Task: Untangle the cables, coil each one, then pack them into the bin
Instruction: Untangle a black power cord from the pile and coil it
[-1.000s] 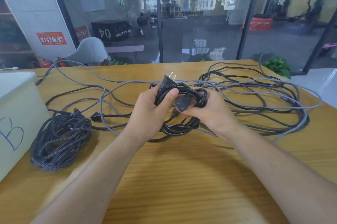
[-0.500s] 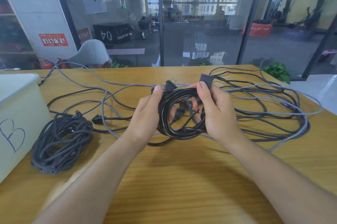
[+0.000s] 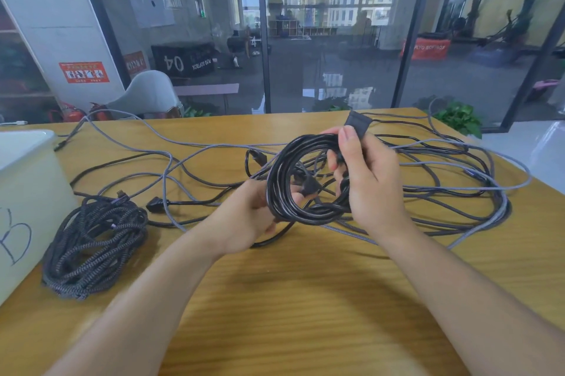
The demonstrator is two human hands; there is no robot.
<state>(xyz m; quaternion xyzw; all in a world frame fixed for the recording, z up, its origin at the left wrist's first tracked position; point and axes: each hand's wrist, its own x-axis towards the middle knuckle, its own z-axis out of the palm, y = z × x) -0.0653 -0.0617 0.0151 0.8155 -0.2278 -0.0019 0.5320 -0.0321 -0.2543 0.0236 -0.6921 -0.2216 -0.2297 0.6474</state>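
Sprawling across the wooden tabletop (image 3: 305, 299), loose grey and black cables (image 3: 458, 192) lie tangled, a white bin (image 3: 27, 192) at its left edge. Beside it rests a braided coil (image 3: 91, 241). Above the tabletop, the black coil (image 3: 284, 180) stands nearly upright, opening facing the camera. The right hand (image 3: 371, 183) grips its right side; the left hand (image 3: 244, 216) seemingly curls around its lower left.

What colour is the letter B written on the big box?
Dark blue, hand-drawn on the white bin; the letter B shows in the head view, at the left edge.
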